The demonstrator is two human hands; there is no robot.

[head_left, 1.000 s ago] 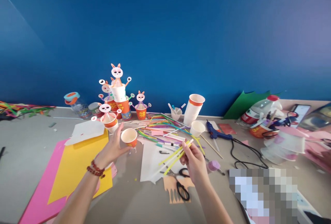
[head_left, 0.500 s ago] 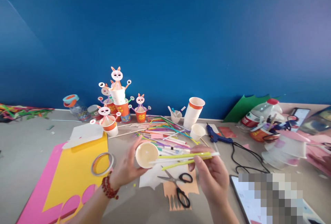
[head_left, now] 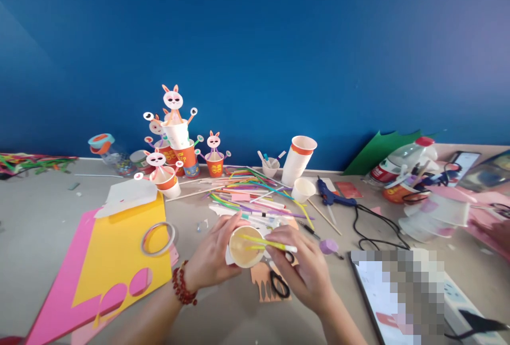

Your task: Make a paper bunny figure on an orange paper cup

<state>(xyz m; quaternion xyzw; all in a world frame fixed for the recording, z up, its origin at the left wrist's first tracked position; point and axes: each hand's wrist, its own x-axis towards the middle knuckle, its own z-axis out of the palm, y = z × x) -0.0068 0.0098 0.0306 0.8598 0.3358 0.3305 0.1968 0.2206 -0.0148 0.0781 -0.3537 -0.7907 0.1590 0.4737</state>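
Head view: holding a paper cup (head_left: pixel 239 253) in the curled fingers of the left hand (head_left: pixel 215 252), mouth facing the camera, and pinching yellow strips (head_left: pixel 260 240) between the fingers of the right hand (head_left: pixel 299 262), free ends just left of those fingertips, across the cup's mouth. Could bend the strips against the rim if pushed in aslant, or dent the cup if squeezed too hard.

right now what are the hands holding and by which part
The left hand grips a paper cup around its outer side; the right hand pinches thin yellow sticks near one end.
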